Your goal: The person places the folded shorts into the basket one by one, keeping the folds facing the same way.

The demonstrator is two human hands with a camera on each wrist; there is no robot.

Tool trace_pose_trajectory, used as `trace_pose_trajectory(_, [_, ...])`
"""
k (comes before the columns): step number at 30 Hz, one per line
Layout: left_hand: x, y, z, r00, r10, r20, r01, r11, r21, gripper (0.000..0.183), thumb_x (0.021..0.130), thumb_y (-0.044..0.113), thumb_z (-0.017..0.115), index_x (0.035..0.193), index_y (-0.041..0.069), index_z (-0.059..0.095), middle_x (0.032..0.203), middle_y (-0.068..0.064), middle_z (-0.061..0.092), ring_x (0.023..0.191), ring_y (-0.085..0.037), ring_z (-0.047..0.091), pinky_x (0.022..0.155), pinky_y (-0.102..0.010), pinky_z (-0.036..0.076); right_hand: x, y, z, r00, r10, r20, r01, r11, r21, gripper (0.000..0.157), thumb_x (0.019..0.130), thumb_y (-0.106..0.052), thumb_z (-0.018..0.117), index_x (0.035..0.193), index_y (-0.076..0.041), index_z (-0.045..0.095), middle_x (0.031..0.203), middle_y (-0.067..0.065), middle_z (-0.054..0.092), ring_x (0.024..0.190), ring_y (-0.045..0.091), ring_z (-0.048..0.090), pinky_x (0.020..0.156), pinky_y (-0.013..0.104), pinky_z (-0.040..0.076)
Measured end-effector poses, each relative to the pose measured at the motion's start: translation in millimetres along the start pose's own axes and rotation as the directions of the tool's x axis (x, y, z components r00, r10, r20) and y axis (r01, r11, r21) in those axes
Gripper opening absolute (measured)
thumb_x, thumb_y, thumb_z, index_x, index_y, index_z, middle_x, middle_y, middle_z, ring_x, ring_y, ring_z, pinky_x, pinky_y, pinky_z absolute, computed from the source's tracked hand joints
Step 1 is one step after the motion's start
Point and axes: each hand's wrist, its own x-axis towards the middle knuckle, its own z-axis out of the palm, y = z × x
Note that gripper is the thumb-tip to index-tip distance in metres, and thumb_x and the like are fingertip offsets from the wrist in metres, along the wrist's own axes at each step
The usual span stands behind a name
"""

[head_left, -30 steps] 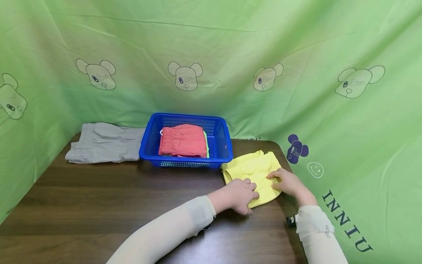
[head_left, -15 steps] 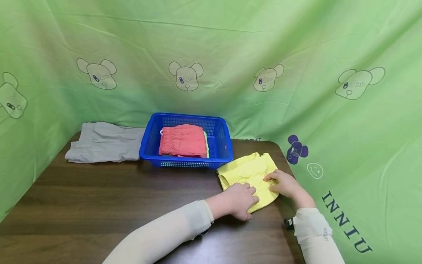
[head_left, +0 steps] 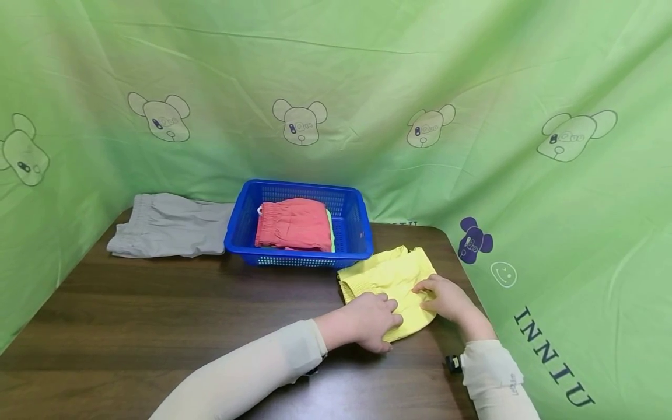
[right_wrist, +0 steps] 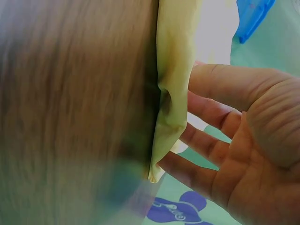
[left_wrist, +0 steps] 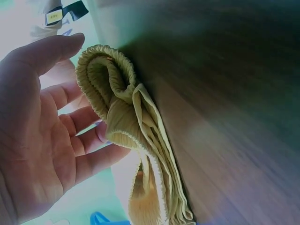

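Resting, fingers relaxed: left hand [head_left: 370, 321], right hand [head_left: 447, 298] | yellow garment [head_left: 395, 282] lying folded beneath fingertips, gathered edge [left_wrist: 86, 80] showing near left thumb

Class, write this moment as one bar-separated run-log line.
left grip: touches folded yellow garment | right grip: touches same garment | blue basket: holds red garment | gray garment: on table, beside basket

Yellow garment [head_left: 391, 280]: toward the worktop's [head_left: 157, 326] right edge, partly covered by left hand [head_left: 370, 321] and right hand [head_left: 446, 300].
Fingertips: several hidden behind the cloth, both wrist views.
Green garment [head_left: 332, 230]: in the basket [head_left: 299, 255] at the far edge, mostly beneath the red garment [head_left: 294, 224].
Worktop: near edge outside head view; grain blurred, right wrist view.
Sleeve lettering [head_left: 513, 382]: illegible.
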Motion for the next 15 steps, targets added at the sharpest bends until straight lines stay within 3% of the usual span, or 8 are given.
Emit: trace_pose_trajectory(15, [-33.0, -15.5, 6.4, 1.0, 0.004, -0.018, -0.005, 0.999, -0.051, 0.046, 0.086, 0.069, 0.064, 0.12, 0.037, 0.064, 0.107, 0.008, 0.057, 0.094, -0.013, 0.054, 0.068, -0.027, 0.045, 0.3, -27.2, 8.9, 0.999, -0.029, 0.019, 0.029, 1.0, -0.002, 0.031, 0.079, -0.011, 0.082, 0.109, -0.014, 0.076, 0.098, 0.0, 0.063, 0.088, 0.017, 0.061, 0.083, 0.044, 0.052])
